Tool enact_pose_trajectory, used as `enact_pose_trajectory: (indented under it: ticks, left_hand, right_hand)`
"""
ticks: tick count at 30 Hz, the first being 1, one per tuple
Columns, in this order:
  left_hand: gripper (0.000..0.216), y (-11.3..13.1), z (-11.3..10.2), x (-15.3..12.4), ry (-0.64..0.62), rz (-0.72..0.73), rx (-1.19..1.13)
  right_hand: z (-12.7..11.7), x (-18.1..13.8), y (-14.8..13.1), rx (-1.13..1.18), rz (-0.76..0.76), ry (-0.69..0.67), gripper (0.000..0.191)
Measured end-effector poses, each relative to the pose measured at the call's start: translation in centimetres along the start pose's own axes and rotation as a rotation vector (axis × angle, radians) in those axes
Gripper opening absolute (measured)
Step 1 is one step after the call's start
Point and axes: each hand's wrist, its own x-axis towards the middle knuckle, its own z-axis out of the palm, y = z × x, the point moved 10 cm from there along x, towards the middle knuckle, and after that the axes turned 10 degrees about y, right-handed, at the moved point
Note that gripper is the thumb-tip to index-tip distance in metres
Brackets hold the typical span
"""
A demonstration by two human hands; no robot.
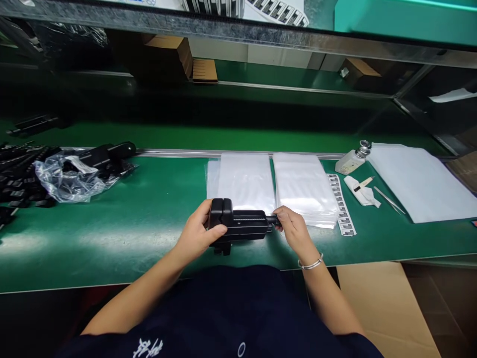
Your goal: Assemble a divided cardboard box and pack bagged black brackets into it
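Observation:
I hold a black plastic bracket-like part (242, 226) just above the green table (149, 219), near its front edge. My left hand (196, 233) is wrapped around the part's thick left end. My right hand (294, 228), with a silver bangle on the wrist, pinches the small knob at the part's right end. Two stacks of clear plastic bags (246, 181) lie directly behind the part.
A heap of black parts and a crumpled clear bag (70, 176) sit at the left. At the right are a strip of labels (341, 204), a small bottle (352, 159), a white cloth with tweezers (363, 194) and a white foam sheet (413, 181). A cardboard box (383, 308) stands below the table.

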Motion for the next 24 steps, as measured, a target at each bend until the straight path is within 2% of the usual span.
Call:
enact_pose_trajectory:
  ticks: [4, 7, 12, 17, 24]
  left_hand:
    - [0.054, -0.8, -0.5, 0.3, 0.032, -0.011, -0.094]
    - [0.056, -1.1, -0.4, 0.1, 0.001, -0.015, -0.113]
    - [0.061, -1.1, -0.5, 0.1, 0.014, -0.025, -0.127]
    - [0.06, -2.1, -0.7, 0.6, 0.107, -0.128, -0.219]
    - [0.058, -2.4, -0.1, 1.0, 0.134, -0.143, -0.302]
  right_hand:
    - [-0.1, -0.4, -1.9, -0.115, -0.176, -0.023, 0.038]
    - [-0.1, -0.7, -2.6, -0.157, -0.219, -0.031, 0.027]
    - [-0.1, -0.5, -1.9, -0.104, -0.133, -0.004, 0.028]
    - [0.9, -0.3, -0.1, 0.14, -0.004, -0.027, 0.052]
    - [2.1, -0.6, 1.7, 0.182, 0.123, 0.087, 0.035]
